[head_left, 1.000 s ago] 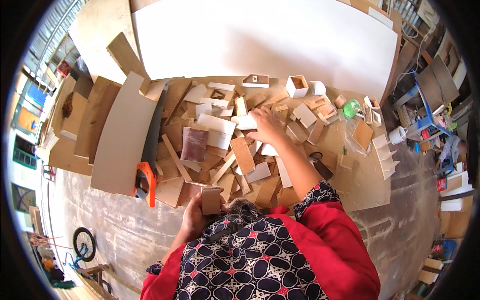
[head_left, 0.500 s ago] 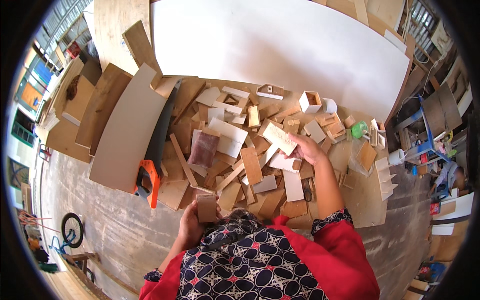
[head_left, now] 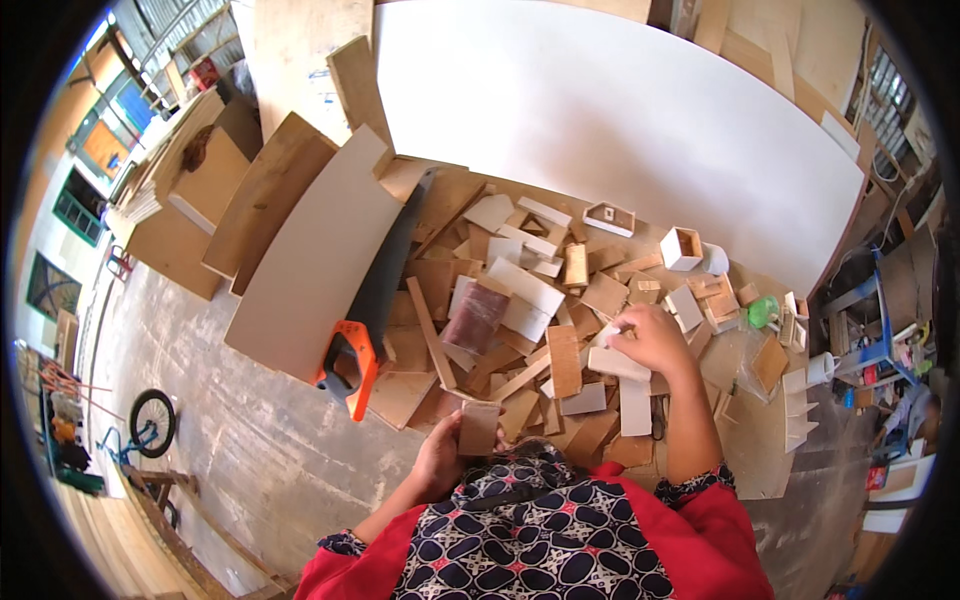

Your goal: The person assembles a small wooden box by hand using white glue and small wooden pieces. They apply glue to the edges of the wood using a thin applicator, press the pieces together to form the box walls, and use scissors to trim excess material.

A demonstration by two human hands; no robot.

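My left hand (head_left: 438,458) is closed round a small brown rectangular block (head_left: 478,428), held upright just in front of my chest. Over the scrap heap, my right hand (head_left: 648,340) has its fingers bent together on a pale piece of wood (head_left: 606,335), mostly hidden by the hand. Right under these fingers is a white block (head_left: 619,364). A brown wooden rectangle (head_left: 565,361) rests to its left, and a white strip (head_left: 635,406) lies below. Further left in the heap is a dark red-brown sheet (head_left: 475,319), possibly sandpaper.
An orange-handled saw (head_left: 352,366) leans at the left beside a tall curved white panel (head_left: 310,250). A large white board (head_left: 620,110) spans the far side. Small open boxes (head_left: 681,249) and a green plastic item (head_left: 763,311) sit at the heap's right.
My right hand has turned over and come down nearer to the heap; the pale board's broad face no longer shows. My left hand keeps its block. The whole view has shifted.
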